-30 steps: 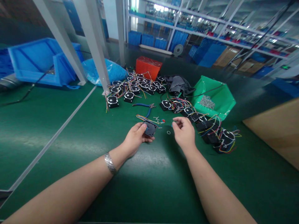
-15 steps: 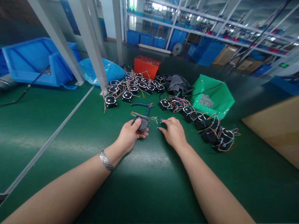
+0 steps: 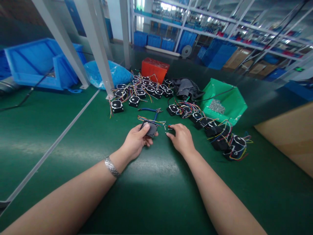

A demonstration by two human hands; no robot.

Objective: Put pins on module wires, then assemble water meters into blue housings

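My left hand (image 3: pixel 138 140) is closed around a small black square motor (image 3: pixel 151 129), thumb on top and fingers underneath. Thin coloured wires (image 3: pixel 153 121) run from the motor's far side. Just right of it, my right hand (image 3: pixel 182 138) rests low over the green surface, thumb and forefinger apart. Small silver screws (image 3: pixel 165 128) lie by its fingertips, and a tiny red piece (image 3: pixel 169 126) shows at the forefinger; whether it is touched I cannot tell. Blue-handled pliers (image 3: pixel 156 112) lie beyond the motor.
Several wired motors (image 3: pixel 140 94) cluster behind the pliers, before a red box (image 3: pixel 155 70). More motors (image 3: pixel 216 132) line the right side, below a green bin (image 3: pixel 228 107) of small metal parts. A dark cloth (image 3: pixel 186 88) lies between. Grey posts (image 3: pixel 96 45) and a blue bin (image 3: pixel 34 65) stand left.
The motor in my left hand has shifted slightly right and turned a little, the fingers beneath it curling differently. My right hand stays nearly in place beside the screws.
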